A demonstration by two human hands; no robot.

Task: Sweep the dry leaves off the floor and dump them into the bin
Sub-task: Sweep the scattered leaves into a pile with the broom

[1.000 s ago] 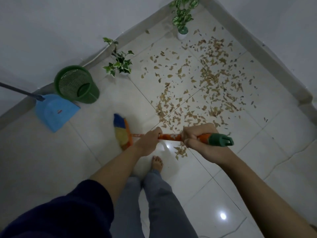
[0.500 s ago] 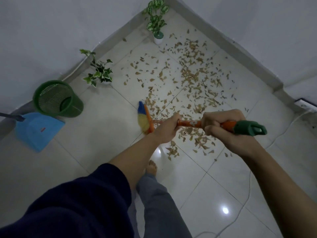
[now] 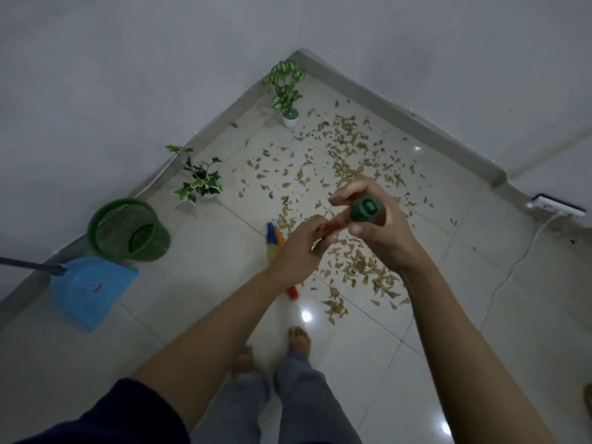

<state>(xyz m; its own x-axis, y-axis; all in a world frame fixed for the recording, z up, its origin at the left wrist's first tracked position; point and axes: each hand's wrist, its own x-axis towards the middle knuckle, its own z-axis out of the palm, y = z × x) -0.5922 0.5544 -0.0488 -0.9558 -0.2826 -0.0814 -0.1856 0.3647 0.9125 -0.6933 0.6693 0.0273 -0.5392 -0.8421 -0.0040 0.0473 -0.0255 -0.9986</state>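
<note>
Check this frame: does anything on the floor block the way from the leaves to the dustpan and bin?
Nothing visible does. Bare tile lies between the leaves and the dustpan and bin; the potted plant stands further back, by the wall.

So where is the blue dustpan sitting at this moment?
In the head view the blue dustpan lies on the floor at the left, by the wall, just in front of the green bin and well left of the dry leaves.

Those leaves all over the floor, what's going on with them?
A person is sweeping them up. Both hands, left lower and right at the green-capped top, grip a broom. Dry leaves still lie scattered over the tiles toward the corner. The green bin and blue dustpan wait by the wall.
</note>
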